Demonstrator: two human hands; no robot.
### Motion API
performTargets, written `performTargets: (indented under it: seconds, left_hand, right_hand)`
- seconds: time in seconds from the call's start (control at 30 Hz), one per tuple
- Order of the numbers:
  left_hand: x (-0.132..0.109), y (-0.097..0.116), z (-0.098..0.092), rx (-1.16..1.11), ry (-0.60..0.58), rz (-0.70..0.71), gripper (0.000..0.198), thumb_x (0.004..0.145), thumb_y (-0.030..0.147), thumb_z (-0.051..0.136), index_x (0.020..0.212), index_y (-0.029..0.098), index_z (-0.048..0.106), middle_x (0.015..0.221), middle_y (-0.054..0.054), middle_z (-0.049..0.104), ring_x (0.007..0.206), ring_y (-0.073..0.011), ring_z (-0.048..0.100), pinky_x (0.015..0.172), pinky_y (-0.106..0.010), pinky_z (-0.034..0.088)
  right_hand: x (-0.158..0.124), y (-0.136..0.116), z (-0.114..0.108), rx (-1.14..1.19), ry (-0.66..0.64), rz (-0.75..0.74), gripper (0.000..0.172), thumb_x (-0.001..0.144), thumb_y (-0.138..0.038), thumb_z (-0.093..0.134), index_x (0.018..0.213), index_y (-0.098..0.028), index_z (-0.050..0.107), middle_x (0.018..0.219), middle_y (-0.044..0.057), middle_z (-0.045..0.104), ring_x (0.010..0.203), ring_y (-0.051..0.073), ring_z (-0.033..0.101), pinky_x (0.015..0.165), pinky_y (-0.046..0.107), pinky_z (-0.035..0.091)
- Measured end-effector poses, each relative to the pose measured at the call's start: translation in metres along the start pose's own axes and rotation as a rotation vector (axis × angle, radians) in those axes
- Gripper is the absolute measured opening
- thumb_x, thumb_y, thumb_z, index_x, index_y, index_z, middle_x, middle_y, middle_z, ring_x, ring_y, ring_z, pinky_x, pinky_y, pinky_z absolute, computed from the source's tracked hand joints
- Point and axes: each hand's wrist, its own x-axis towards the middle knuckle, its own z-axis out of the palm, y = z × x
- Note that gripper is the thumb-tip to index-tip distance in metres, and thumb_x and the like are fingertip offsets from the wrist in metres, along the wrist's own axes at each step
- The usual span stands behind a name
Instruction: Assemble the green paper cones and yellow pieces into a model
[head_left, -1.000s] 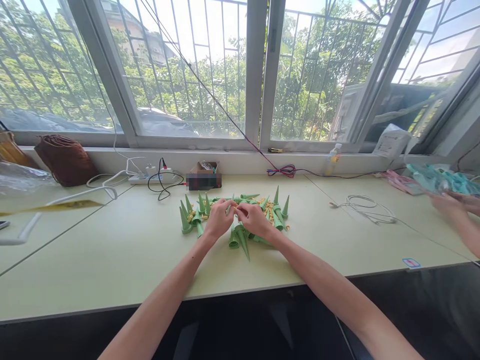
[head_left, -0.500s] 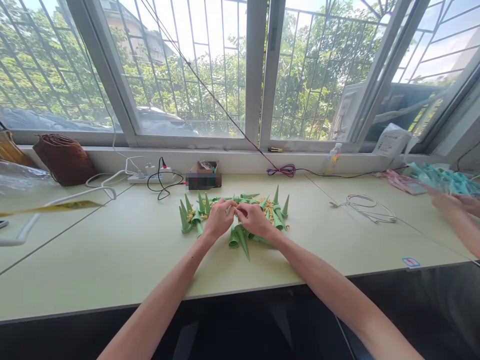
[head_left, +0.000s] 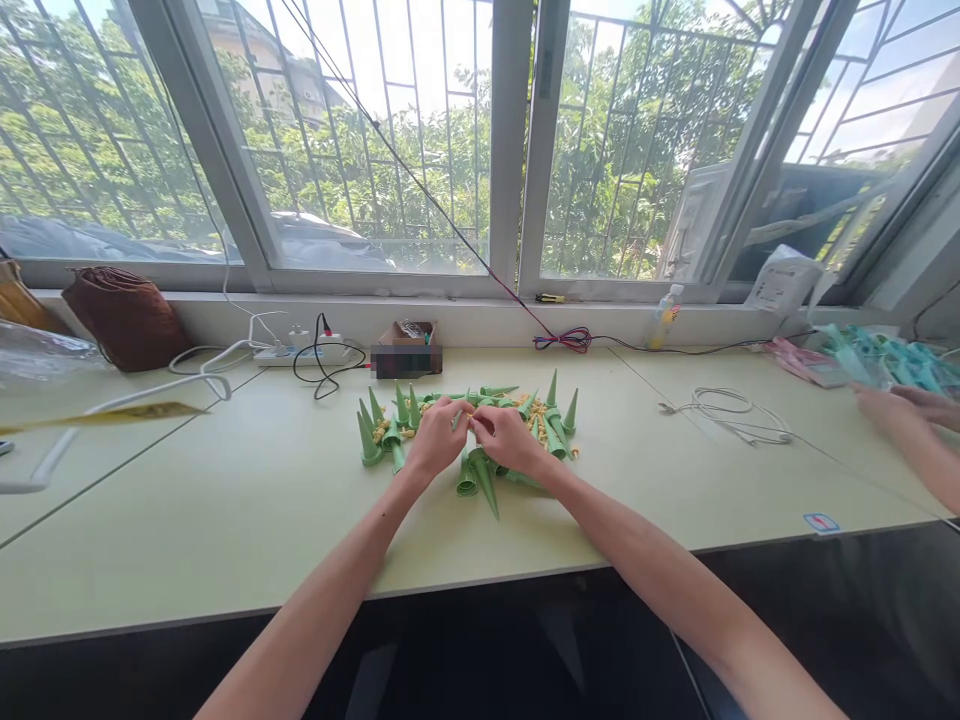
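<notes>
My left hand [head_left: 440, 435] and my right hand [head_left: 508, 437] meet fingertip to fingertip above a spread of green plastic cones. Both are closed in a pinch; what they hold between them is too small and covered to name. Under my wrists and in front lie a long green cone [head_left: 486, 487] and a hollow green piece [head_left: 466, 484] with its round mouth facing me. Several cones stand upright at both sides, such as one green cone [head_left: 368, 440] at the left. Small yellow pieces [head_left: 537, 412] are scattered among them.
At the right edge another person's hand [head_left: 889, 410] works by teal plastic bags [head_left: 892, 355]. A coiled white cable [head_left: 739, 415], a bottle [head_left: 664, 318], a small box [head_left: 409, 350] and a power strip [head_left: 307, 352] are on the table. A brown bundle [head_left: 127, 318] is at the left.
My two hands stay pinched together in the same place. The other person's hand at the right has shifted slightly to the left.
</notes>
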Motion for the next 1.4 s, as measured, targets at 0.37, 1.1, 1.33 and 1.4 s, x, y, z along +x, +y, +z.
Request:
performTargets:
  seconds: [0.37, 1.1, 1.33, 1.4]
  left_hand:
    - [-0.0001, 0.0008, -0.0004, -0.006, -0.013, -0.013, 0.028, 0.089, 0.025, 0.044, 0.09, 0.02, 0.071, 0.084, -0.006, 0.061, 0.073, -0.0181, 0.059, 0.072, -0.031, 0.046]
    - [-0.0001, 0.0006, -0.0009, 0.006, -0.029, -0.018, 0.029, 0.089, 0.026, 0.043, 0.091, 0.019, 0.071, 0.085, -0.006, 0.061, 0.073, -0.0172, 0.058, 0.072, -0.03, 0.045]
    - [-0.0001, 0.0003, -0.0008, 0.015, -0.035, -0.02, 0.028, 0.089, 0.026, 0.044, 0.091, 0.02, 0.071, 0.085, -0.006, 0.062, 0.074, -0.0174, 0.059, 0.072, -0.029, 0.045]
    - [-0.0002, 0.0005, -0.0009, 0.017, -0.039, -0.021, 0.028, 0.089, 0.026, 0.044, 0.091, 0.02, 0.071, 0.086, -0.006, 0.062, 0.074, -0.0176, 0.059, 0.071, -0.029, 0.045]
  right_hand:
    - [-0.0004, -0.001, -0.0008, 0.023, -0.007, 0.002, 0.022, 0.091, -0.021, 0.045, 0.071, -0.018, 0.055, 0.059, -0.001, 0.053, 0.054, 0.012, 0.044, 0.055, 0.023, 0.032]
    - [0.0001, 0.0002, 0.0001, 0.017, -0.017, 0.008, 0.023, 0.09, -0.02, 0.046, 0.068, -0.019, 0.049, 0.058, -0.002, 0.05, 0.053, 0.011, 0.042, 0.055, 0.023, 0.031]
    - [-0.0002, 0.002, 0.0006, 0.011, -0.018, -0.003, 0.022, 0.09, -0.02, 0.046, 0.068, -0.019, 0.05, 0.058, -0.002, 0.051, 0.053, 0.011, 0.042, 0.054, 0.023, 0.031]
    - [-0.0002, 0.0017, 0.0003, 0.014, -0.017, -0.001, 0.022, 0.09, -0.02, 0.046, 0.068, -0.019, 0.05, 0.058, -0.002, 0.051, 0.053, 0.011, 0.042, 0.054, 0.023, 0.031]
